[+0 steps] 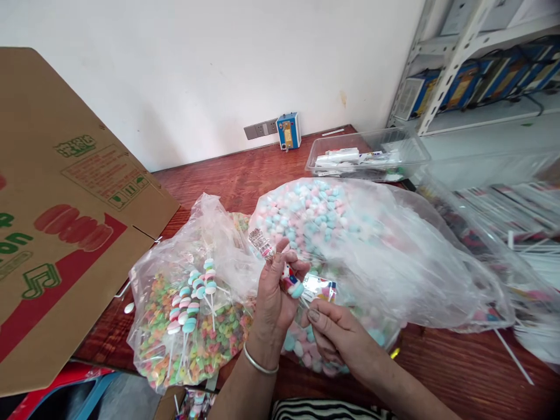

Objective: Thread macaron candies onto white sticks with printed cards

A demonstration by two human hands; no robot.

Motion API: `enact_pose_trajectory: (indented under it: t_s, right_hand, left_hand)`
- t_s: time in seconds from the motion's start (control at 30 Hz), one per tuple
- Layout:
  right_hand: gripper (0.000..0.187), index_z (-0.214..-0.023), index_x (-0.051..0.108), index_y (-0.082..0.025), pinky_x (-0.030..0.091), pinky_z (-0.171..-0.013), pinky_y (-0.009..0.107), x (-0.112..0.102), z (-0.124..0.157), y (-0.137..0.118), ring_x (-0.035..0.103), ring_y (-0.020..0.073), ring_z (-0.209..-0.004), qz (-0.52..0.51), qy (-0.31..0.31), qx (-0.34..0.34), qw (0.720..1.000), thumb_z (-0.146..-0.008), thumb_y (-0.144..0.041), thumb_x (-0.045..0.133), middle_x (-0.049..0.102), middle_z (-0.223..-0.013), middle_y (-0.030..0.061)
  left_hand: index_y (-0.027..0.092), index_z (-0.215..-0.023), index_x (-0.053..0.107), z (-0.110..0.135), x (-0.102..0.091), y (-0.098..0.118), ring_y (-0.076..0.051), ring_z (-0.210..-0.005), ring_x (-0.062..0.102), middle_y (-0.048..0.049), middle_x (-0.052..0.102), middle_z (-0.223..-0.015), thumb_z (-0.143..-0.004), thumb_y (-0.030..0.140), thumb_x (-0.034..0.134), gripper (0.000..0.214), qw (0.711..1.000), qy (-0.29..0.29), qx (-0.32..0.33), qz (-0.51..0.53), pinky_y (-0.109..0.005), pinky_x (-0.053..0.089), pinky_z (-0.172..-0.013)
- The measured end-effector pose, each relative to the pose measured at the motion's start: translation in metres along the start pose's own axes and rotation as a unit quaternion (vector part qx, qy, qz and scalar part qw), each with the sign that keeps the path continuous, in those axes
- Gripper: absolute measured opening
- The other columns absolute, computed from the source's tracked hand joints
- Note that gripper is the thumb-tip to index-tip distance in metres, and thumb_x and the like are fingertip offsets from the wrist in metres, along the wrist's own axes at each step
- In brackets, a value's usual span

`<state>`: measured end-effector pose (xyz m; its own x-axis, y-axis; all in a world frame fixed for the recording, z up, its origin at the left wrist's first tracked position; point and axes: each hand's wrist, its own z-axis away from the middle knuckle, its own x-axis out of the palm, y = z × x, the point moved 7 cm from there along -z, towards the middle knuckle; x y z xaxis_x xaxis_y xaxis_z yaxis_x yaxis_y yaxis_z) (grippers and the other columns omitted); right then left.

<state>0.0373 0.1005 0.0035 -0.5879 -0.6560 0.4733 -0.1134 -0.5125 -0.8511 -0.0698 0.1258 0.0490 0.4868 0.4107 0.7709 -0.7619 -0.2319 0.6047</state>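
Observation:
My left hand (pixel 280 286) is closed around a wrapped marshmallow lollipop (pixel 292 282), its clear printed wrapper (pixel 261 243) poking out above the thumb. Just below and to the right, my right hand (pixel 335 332) pinches the lower end of its stick; the fingers partly hide it. A shiny printed wrapper piece (pixel 321 287) shows between the two hands. To the left, several unwrapped marshmallow lollipops (pixel 189 300) in pink, blue and white lie on a clear bag of colourful ring-shaped candies (pixel 155 344). Behind my hands rests a big clear bag of pastel marshmallows (pixel 310 213).
A printed cardboard box (pixel 65 221) stands at the left. Clear plastic bins, one with packets (pixel 367 154) and one with white sticks (pixel 525 210), are at the right. A blue device (pixel 289 131) sits by the wall, near a white metal shelf (pixel 455 64).

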Motion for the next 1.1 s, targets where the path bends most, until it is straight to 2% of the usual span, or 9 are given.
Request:
enact_pose_trajectory:
  t_s: [0.1,0.2,0.33,0.4,0.5,0.57,0.67,0.93,1.1]
  right_hand:
    - [0.035,-0.073,0.05,-0.022,0.026,-0.04,0.02,-0.011,0.001,-0.012,0.031,0.0085,-0.041,0.171,0.075,-0.084,0.979,-0.094,-0.049,0.048,0.038,-0.051,-0.0072]
    - [0.03,-0.07,0.051,-0.02,0.032,-0.05,0.023,-0.012,0.006,-0.032,0.044,0.0116,-0.053,0.368,0.138,-0.185,0.901,-0.096,-0.033,0.044,0.048,-0.061,-0.0021]
    - [0.027,-0.075,0.055,-0.02,0.033,-0.054,0.026,-0.001,0.012,-0.043,0.049,0.015,-0.054,0.544,0.154,-0.253,0.785,-0.096,-0.024,0.039,0.055,-0.06,0.0008]
    - [0.026,-0.083,0.059,-0.019,0.037,-0.058,0.028,0.0,0.015,-0.049,0.055,0.0178,-0.062,0.572,0.167,-0.259,0.76,-0.097,-0.025,0.038,0.062,-0.07,0.0047]
    - [0.023,-0.099,0.061,-0.019,0.043,-0.067,0.029,-0.002,0.019,-0.063,0.06,0.0202,-0.078,0.544,0.184,-0.252,0.779,-0.099,-0.027,0.04,0.065,-0.09,0.0082]
    - [0.019,-0.099,0.062,-0.02,0.045,-0.071,0.029,-0.004,0.02,-0.073,0.06,0.0196,-0.084,0.52,0.181,-0.253,0.795,-0.098,-0.026,0.044,0.065,-0.093,0.007]
    - [0.014,-0.099,0.062,-0.021,0.046,-0.07,0.028,-0.005,0.018,-0.08,0.06,0.0181,-0.081,0.526,0.175,-0.268,0.788,-0.097,-0.022,0.048,0.064,-0.091,0.0051]
    - [0.021,-0.086,0.065,-0.015,0.039,-0.067,0.032,0.013,0.018,-0.082,0.057,0.0202,-0.072,0.684,0.176,-0.363,0.608,-0.097,-0.017,0.047,0.065,-0.079,0.0069]
    - [0.026,-0.072,0.06,-0.017,0.035,-0.064,0.034,0.018,0.016,-0.082,0.05,0.0192,-0.064,0.727,0.163,-0.375,0.552,-0.094,-0.011,0.048,0.059,-0.069,0.0044]
  left_hand:
    - [0.02,-0.103,0.065,-0.003,0.0,0.002,-0.008,-0.065,0.059,0.0041,0.058,-0.073,-0.079,0.027,0.074,0.027,0.999,0.016,0.04,-0.006,-0.026,0.052,-0.076]
    - [0.02,-0.102,0.063,-0.002,0.003,-0.001,-0.008,-0.062,0.056,0.0041,0.055,-0.071,-0.082,0.03,0.071,0.024,0.999,0.012,0.044,-0.011,-0.026,0.051,-0.072]
    - [0.018,-0.1,0.061,0.0,0.005,-0.007,-0.006,-0.054,0.048,0.0058,0.049,-0.064,-0.087,0.035,0.065,0.023,1.0,0.013,0.02,-0.001,-0.026,0.05,-0.072]
    - [0.018,-0.101,0.06,0.0,0.004,-0.009,-0.007,-0.055,0.05,0.0055,0.05,-0.065,-0.087,0.037,0.065,0.025,1.0,0.018,0.012,0.004,-0.027,0.05,-0.072]
    - [0.017,-0.1,0.06,0.0,0.0,-0.013,-0.01,-0.061,0.057,0.0039,0.054,-0.066,-0.084,0.039,0.067,0.027,1.0,0.023,-0.011,-0.01,-0.028,0.051,-0.071]
    - [0.016,-0.102,0.06,0.002,-0.002,-0.017,-0.014,-0.066,0.063,0.0014,0.059,-0.069,-0.082,0.037,0.07,0.03,0.998,0.028,-0.036,-0.037,-0.03,0.052,-0.072]
    - [0.013,-0.106,0.06,0.004,-0.003,-0.021,-0.018,-0.073,0.067,-0.0033,0.066,-0.075,-0.081,0.033,0.071,0.033,0.995,0.015,-0.066,-0.072,-0.032,0.053,-0.073]
    - [0.014,-0.097,0.06,0.003,-0.009,-0.032,-0.016,-0.072,0.068,-0.0017,0.068,-0.075,-0.073,0.03,0.079,0.035,0.992,0.011,-0.084,-0.094,-0.027,0.052,-0.072]
    - [0.013,-0.095,0.059,0.004,-0.009,-0.034,-0.01,-0.062,0.061,-0.0023,0.068,-0.073,-0.072,0.028,0.079,0.034,0.985,0.014,-0.108,-0.135,-0.02,0.046,-0.062]
